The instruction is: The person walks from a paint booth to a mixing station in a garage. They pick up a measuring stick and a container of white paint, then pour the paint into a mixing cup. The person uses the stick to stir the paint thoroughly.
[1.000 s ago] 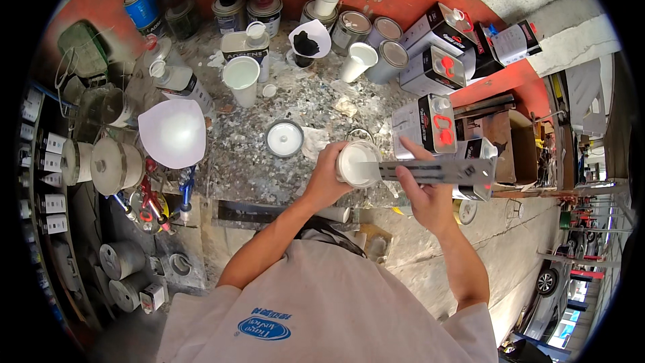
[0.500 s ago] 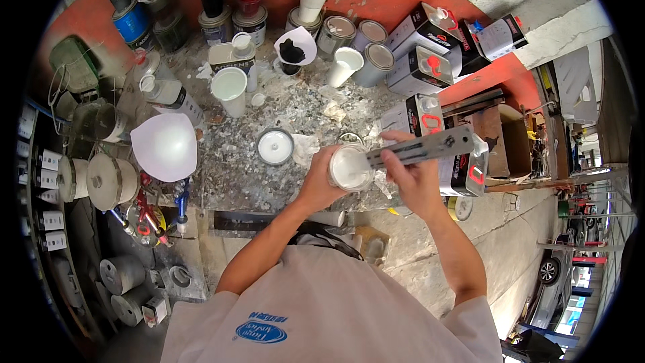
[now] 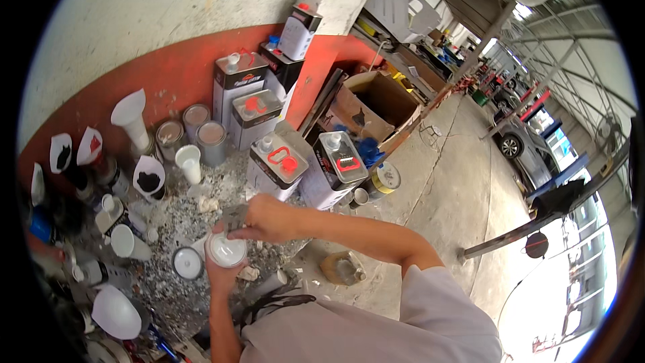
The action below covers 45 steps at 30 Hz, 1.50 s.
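Note:
My left hand (image 3: 220, 277) is wrapped round a small round cup of white paint (image 3: 228, 250), held above the front of the speckled bench (image 3: 164, 289). Over the cup's far rim, my right hand (image 3: 265, 218) is closed on a flat grey stir stick (image 3: 234, 218), which is partly blurred. The stick's lower end is hard to make out against the cup. Just left of the cup lies a round white-topped tub or lid (image 3: 187, 263). A crumpled scrap (image 3: 248, 273) sits beside my left hand.
Rectangular metal cans (image 3: 277, 161) with red and white caps stand beyond my right hand. Paint tins (image 3: 211, 141), a white cup (image 3: 190, 163) and paper-lined cups (image 3: 149, 178) crowd the bench's back and left. An open cardboard box (image 3: 376, 104) lies further right.
The view has swung right and up, showing more of the workshop. The stick, earlier reaching out to the right over my right hand, now appears short at the cup's far rim. Both hands keep their hold.

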Tool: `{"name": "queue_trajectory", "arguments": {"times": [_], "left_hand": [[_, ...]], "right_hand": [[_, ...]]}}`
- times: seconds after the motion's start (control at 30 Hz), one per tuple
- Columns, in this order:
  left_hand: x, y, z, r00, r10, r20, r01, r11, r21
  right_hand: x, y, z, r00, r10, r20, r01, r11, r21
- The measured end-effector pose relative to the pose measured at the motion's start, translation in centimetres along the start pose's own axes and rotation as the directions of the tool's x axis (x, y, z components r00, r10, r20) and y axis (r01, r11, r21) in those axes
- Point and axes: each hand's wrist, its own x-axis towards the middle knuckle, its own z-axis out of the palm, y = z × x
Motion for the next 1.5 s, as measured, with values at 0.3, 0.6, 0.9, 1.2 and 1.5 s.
{"name": "queue_trajectory", "arguments": {"times": [0.3,0.6,0.9,1.2,1.5], "left_hand": [[-0.3,-2.3,-0.6,0.999,0.029,-0.044,-0.027,0.998,0.048],[-0.7,-2.9,-0.9,0.998,-0.065,-0.003,0.065,0.989,0.13],[-1.7,-1.2,-0.4,0.996,-0.071,0.061,0.068,0.997,0.042],[-1.9,-0.7,-0.2,0.999,0.01,0.042,-0.01,1.0,-0.018],[-2.2,-1.4,0.1,1.0,-0.008,0.02,0.006,0.996,0.09]], "right_hand": [[-2.1,-2.2,4.3,0.786,0.177,-0.592,0.047,0.938,0.343],[-0.6,0.1,4.8,0.83,0.197,-0.521,0.036,0.915,0.402],[-1.6,-1.3,0.5,0.884,-0.196,-0.424,0.326,0.909,0.259],[-2.5,-0.7,3.8,0.982,0.007,-0.188,0.016,0.993,0.118],[-2.0,-1.0,3.2,0.887,-0.097,-0.451,0.167,0.979,0.118]]}}
